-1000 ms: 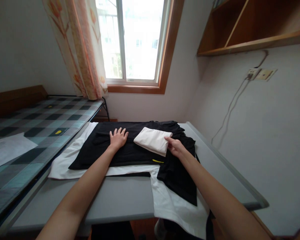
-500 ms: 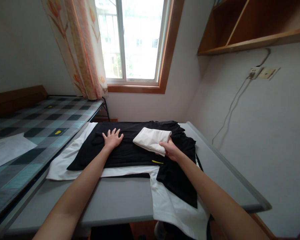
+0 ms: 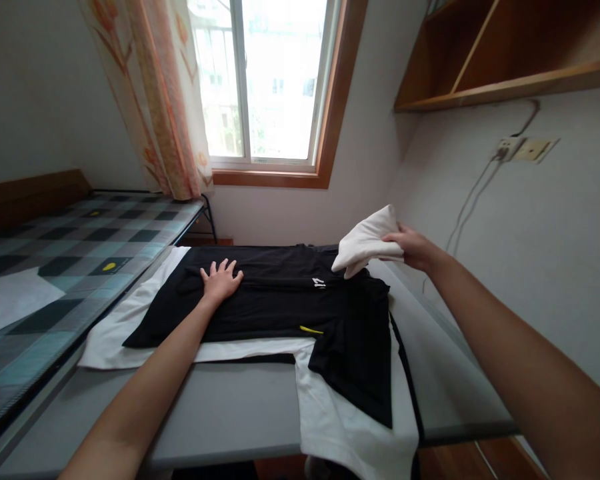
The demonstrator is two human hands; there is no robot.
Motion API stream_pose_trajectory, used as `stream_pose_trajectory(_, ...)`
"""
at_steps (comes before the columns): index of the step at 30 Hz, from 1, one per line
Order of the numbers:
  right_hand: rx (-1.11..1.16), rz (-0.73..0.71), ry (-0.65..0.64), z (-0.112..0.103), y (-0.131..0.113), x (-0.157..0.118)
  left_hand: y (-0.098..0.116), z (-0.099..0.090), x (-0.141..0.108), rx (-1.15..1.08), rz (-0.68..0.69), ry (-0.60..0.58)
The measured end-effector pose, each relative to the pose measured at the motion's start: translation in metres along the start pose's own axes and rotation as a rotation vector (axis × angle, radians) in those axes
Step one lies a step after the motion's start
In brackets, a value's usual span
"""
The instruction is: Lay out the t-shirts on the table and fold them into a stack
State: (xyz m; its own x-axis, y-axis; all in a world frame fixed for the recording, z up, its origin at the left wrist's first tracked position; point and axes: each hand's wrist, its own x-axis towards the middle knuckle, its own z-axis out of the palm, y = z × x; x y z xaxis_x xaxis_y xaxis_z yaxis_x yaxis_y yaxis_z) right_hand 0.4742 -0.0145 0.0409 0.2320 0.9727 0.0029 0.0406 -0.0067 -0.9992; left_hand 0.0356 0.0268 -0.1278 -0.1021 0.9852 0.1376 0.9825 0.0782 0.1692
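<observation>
A black shirt (image 3: pixel 275 310) with a small white print and a yellow mark lies spread on the grey table (image 3: pixel 230 413). Beneath it, a white shirt (image 3: pixel 340 413) shows along the left side and the near side, one sleeve hanging over the front edge. My left hand (image 3: pixel 221 280) rests on the black shirt with its fingers spread. Raised above the right end of the shirts, my right hand (image 3: pixel 414 247) grips a folded white cloth (image 3: pixel 367 243) between thumb and fingers.
To the left is a bed with a checkered mattress (image 3: pixel 145 233) and a sheet of paper (image 3: pixel 15 300). A curtain (image 3: pixel 165 100) hangs by the window. A wooden shelf (image 3: pixel 505 83) and a socket (image 3: pixel 509 147) with a cable are on the right wall.
My right hand has lifted the white cloth off the black shirt and carried it up and to the right, uncovering the white print. My left hand stays on the shirt.
</observation>
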Motion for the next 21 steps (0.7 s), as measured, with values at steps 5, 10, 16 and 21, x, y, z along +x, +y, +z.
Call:
stream_pose_trajectory(5, 0.216, -0.188, 0.317, -0.033, 0.016, 0.026, 0.002, -0.003, -0.003, 0.013, -0.004, -0.002)
stream_pose_trajectory(10, -0.005, 0.285, 0.434, -0.056, 0.088, 0.029, 0.004, -0.006, -0.005, 0.015, -0.004, -0.009)
stream_pose_trajectory(16, -0.129, 0.344, 0.386, -0.066, 0.126, 0.023, 0.003, -0.004, -0.003, 0.017, -0.002, -0.004)
stream_pose_trajectory(21, -0.292, 0.357, 0.406, -0.074, 0.122, 0.020, 0.003, -0.005, -0.004, 0.021, -0.005, -0.004)
